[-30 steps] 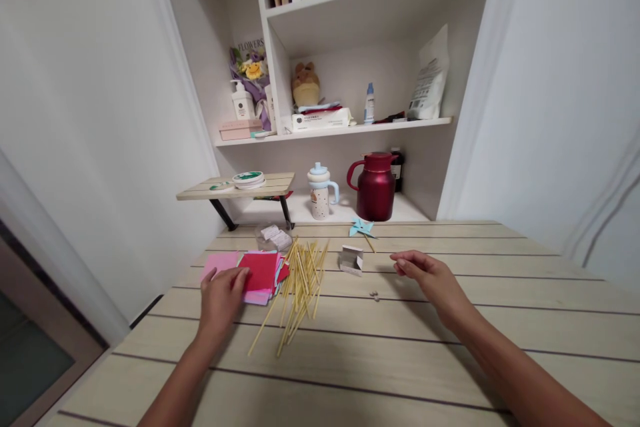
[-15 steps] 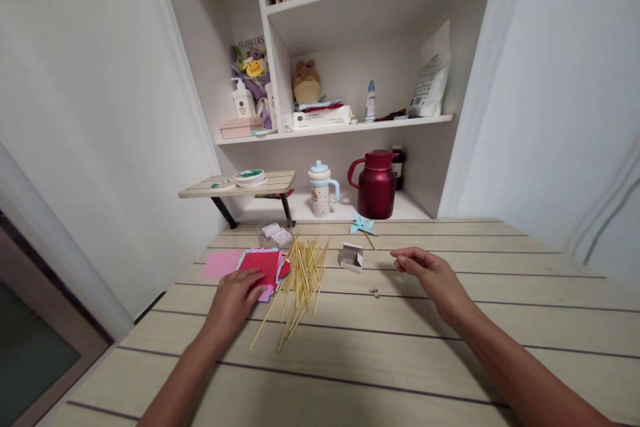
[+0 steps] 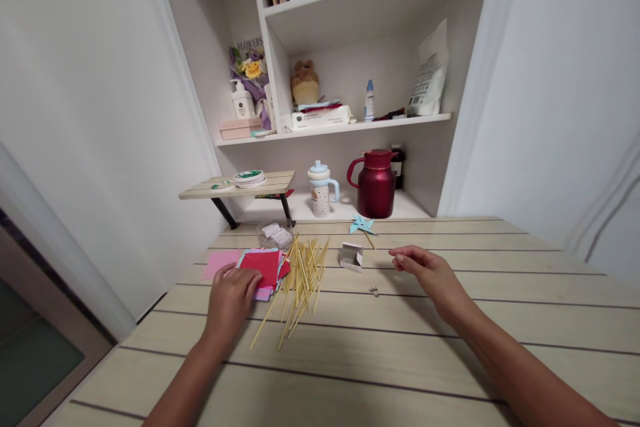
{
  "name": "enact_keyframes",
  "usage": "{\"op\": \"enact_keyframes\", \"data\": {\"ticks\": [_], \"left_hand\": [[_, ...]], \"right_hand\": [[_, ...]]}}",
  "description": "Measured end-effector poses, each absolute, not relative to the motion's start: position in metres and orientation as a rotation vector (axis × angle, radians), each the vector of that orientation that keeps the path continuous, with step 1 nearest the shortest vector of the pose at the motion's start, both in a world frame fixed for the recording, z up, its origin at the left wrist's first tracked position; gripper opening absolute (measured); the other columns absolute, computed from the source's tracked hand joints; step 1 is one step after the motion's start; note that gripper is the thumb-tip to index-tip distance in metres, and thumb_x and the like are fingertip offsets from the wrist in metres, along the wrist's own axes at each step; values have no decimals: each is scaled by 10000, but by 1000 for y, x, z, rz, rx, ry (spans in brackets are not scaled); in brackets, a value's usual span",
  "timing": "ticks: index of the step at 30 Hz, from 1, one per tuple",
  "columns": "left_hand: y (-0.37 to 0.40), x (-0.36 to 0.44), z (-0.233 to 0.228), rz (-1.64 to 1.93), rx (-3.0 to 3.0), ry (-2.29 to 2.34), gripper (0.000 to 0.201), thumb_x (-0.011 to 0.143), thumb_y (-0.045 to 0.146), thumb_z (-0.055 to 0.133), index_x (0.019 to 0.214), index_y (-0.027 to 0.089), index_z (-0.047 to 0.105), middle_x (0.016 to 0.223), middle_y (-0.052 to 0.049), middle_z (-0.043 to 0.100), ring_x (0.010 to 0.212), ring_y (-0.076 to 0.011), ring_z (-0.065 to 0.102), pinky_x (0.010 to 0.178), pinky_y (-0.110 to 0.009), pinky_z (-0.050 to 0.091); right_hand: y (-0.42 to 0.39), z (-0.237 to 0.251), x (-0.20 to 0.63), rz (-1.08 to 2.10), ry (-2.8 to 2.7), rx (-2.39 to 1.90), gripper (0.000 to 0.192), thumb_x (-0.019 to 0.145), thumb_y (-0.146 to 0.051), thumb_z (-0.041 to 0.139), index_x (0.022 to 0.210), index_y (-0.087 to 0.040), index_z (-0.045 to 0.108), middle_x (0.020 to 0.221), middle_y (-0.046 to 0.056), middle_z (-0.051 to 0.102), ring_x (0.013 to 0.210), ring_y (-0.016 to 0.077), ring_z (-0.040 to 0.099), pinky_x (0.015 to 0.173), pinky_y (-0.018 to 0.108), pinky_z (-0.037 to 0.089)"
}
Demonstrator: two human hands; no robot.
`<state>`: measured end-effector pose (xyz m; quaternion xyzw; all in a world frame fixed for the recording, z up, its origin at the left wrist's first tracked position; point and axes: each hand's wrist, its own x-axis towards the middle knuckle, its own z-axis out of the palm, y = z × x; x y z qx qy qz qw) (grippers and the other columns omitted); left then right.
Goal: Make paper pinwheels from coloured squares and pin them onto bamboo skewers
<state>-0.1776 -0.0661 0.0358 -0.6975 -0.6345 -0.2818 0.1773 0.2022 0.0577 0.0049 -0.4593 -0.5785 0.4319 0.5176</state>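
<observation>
My left hand [image 3: 231,293] rests at the near left edge of a stack of coloured paper squares [image 3: 263,264], red on top. Its fingers are curled together against the stack; whether they pinch a sheet is hidden. A loose pink sheet [image 3: 218,263] lies just beyond. Beside the stack spreads a heap of thin yellow sticks [image 3: 306,280]. My right hand [image 3: 434,280] hovers low over the table at the right, thumb and fingers closed with nothing visible in them. Several tiny metallic pieces [image 3: 374,291] lie left of it, near a small open box [image 3: 351,257].
A blue paper pinwheel [image 3: 361,224] on a stick lies at the table's back. Behind it stand a red jug [image 3: 376,185] and a handled cup [image 3: 321,192]. A clear container [image 3: 274,235] with white packets sits by a small raised shelf [image 3: 275,181] holding round tape-like rolls.
My left hand has drawn back slightly to the left, its fingers more curled than when they lay over the red paper. The right hand has barely moved.
</observation>
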Motion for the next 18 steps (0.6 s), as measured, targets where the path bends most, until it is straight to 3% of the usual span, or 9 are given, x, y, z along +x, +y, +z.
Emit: {"op": "enact_keyframes", "data": {"ticks": [4, 6, 10, 18], "left_hand": [[-67, -176, 38, -812, -1935, -1778, 288, 952, 320, 449, 896, 258, 725, 947, -38, 778, 898, -233, 694, 1042, -501, 341], [-65, -173, 36, -795, -1941, -1775, 209, 912, 357, 541, 983, 274, 719, 1055, -48, 763, 1021, -262, 667, 1060, -511, 325], [-60, -159, 27, -728, -1985, -1801, 501, 783, 395, 721, 1255, 277, 603, 1296, -77, 667, 1230, -302, 564, 1095, -530, 290], [-56, -145, 14, -764, -1878, -1896, 254, 901, 244, 509, 1098, 192, 661, 1052, -92, 753, 993, -272, 680, 1045, -512, 350]], "right_hand": [[57, 7, 202, 1034, -1397, -1095, 286, 754, -428, 679, 913, -196, 736, 804, 51, 708, 825, 241, 632, 793, 361, 459], [56, 7, 202, 1028, -1407, -1095, 285, 753, -428, 682, 910, -198, 741, 800, 49, 711, 820, 242, 634, 789, 363, 461], [54, 8, 200, 1015, -1415, -1095, 280, 749, -428, 687, 899, -199, 746, 794, 52, 718, 818, 249, 643, 790, 370, 469], [53, 10, 199, 1048, -1400, -1082, 266, 747, -410, 690, 900, -200, 744, 810, 57, 728, 834, 249, 655, 810, 368, 477]]}}
